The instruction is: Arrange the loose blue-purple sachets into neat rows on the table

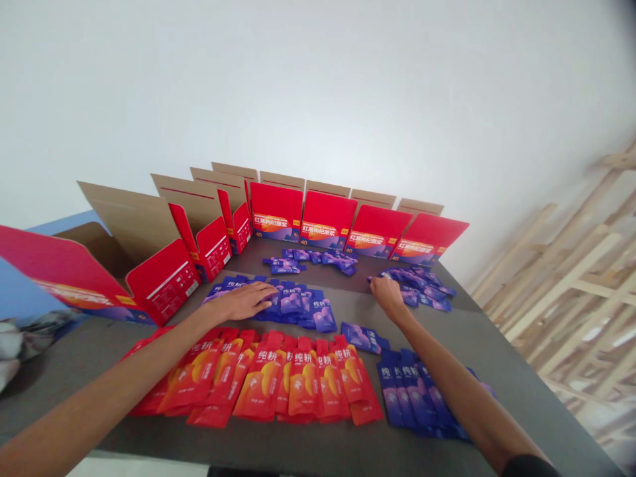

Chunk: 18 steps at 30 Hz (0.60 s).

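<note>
My left hand [243,301] lies flat across the upper edge of a row of blue-purple sachets [303,308], fingers pointing right. My right hand [386,296] reaches down to the near end of a loose pile of the same sachets [417,288], its fingertips against them. Whether it grips one is hidden. Below my forearms lies a long overlapping row of red-orange sachets [278,381]. More blue-purple sachets overlap in a row [417,397] at the lower right, with a small pair [362,338] above them. Another loose group [318,260] lies at the back.
Open red-and-kraft cardboard boxes [275,212] stand along the back and left edges of the dark grey table [511,377]. A crumpled cloth [20,338] sits off the left edge. Pale wooden framing [561,291] leans at the right, before a white wall.
</note>
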Tool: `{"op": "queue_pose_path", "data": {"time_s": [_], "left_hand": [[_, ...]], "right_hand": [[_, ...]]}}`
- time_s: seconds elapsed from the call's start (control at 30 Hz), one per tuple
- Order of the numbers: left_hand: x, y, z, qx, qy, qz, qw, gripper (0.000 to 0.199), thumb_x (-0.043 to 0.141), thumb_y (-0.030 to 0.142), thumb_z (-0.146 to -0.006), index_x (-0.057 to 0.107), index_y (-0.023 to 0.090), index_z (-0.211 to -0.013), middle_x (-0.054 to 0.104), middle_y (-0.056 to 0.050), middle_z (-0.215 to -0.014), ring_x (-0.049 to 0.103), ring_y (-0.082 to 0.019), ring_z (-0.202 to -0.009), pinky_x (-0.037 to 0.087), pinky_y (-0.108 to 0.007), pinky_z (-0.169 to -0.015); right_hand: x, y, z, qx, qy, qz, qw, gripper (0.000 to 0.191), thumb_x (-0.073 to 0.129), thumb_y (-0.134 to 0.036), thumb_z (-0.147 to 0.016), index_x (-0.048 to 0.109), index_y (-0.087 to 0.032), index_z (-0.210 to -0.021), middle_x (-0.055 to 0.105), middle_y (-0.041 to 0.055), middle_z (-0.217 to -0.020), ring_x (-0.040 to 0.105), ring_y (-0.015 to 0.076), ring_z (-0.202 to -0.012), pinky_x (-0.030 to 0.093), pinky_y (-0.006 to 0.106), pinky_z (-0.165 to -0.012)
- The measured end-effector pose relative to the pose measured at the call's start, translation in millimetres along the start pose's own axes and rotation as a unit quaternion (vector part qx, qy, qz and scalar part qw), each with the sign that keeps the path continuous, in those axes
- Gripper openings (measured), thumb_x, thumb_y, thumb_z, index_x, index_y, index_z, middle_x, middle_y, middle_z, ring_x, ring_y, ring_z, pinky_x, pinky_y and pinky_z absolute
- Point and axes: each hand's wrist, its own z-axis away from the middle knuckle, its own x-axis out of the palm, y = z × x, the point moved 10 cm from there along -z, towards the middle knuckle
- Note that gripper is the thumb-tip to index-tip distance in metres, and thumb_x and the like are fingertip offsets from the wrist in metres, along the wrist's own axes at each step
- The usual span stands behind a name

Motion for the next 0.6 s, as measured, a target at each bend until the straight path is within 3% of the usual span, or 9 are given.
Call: {"op": "queue_pose_path", "data": {"time_s": [0.1,0.2,0.3,0.37,0.47,0.6], "left_hand": [[-0.5,-0.4,2.1,0.010,0.001,0.001,1.000,0.045,0.044,0.039,-0.112,0.062,0.020,-0.149,0.065,-0.014,-0.151,0.059,-0.029,-0.142,0.042,-0.041,-0.121],[-1.1,-5.2,2.7,-0.006,0.001,-0.006,1.000,0.046,0.046,0.036,-0.111,0.061,0.019,-0.150,0.065,-0.015,-0.151,0.060,-0.030,-0.142,0.043,-0.043,-0.120],[-6.8,-6.4,2.8,-0.025,0.017,-0.006,1.000,0.045,0.044,0.035,-0.111,0.062,0.017,-0.148,0.066,-0.016,-0.149,0.062,-0.031,-0.139,0.045,-0.045,-0.119],[-10.6,-4.6,3.1,-0.037,0.024,-0.007,0.999,0.044,0.043,0.033,-0.110,0.063,0.017,-0.146,0.068,-0.016,-0.147,0.064,-0.031,-0.136,0.047,-0.045,-0.118],[-13.1,-1.6,4.2,-0.058,0.024,-0.016,0.998,0.041,0.047,0.027,-0.107,0.065,0.016,-0.142,0.071,-0.017,-0.142,0.068,-0.031,-0.131,0.050,-0.043,-0.114],[-17.6,-1.2,5.6,-0.082,0.042,-0.026,0.995,0.041,0.049,0.023,-0.105,0.066,0.015,-0.142,0.070,-0.018,-0.142,0.067,-0.033,-0.132,0.049,-0.044,-0.115]], "right_hand": [[-30.7,-55.2,13.7,-0.072,0.057,-0.044,0.995,0.043,0.035,-0.023,-0.113,0.070,-0.016,-0.137,0.076,0.0192,-0.124,0.075,0.0289,-0.117,0.057,0.036,-0.099],[-55.1,-142.5,35.3,-0.243,0.120,-0.107,0.957,0.042,0.041,-0.021,-0.112,0.063,-0.017,-0.148,0.065,0.0150,-0.148,0.063,0.0247,-0.138,0.053,0.035,-0.112],[-55.4,-220.2,55.9,-0.369,0.127,-0.122,0.912,0.042,0.048,-0.014,-0.108,0.061,-0.013,-0.148,0.062,0.0178,-0.151,0.059,0.0248,-0.143,0.051,0.038,-0.117],[-47.6,-256.8,64.6,-0.415,0.117,-0.111,0.895,0.044,0.051,-0.009,-0.105,0.061,-0.013,-0.147,0.064,0.0187,-0.148,0.062,0.0256,-0.140,0.054,0.040,-0.115],[-34.6,-284.8,69.8,-0.436,0.104,-0.084,0.890,0.043,0.053,-0.007,-0.104,0.062,-0.014,-0.145,0.068,0.0188,-0.141,0.068,0.0253,-0.132,0.057,0.039,-0.110],[-23.4,-289.5,70.2,-0.435,0.097,-0.062,0.893,0.032,0.057,-0.009,-0.105,0.066,-0.010,-0.136,0.070,0.0194,-0.137,0.068,0.0238,-0.130,0.057,0.036,-0.110]]}}
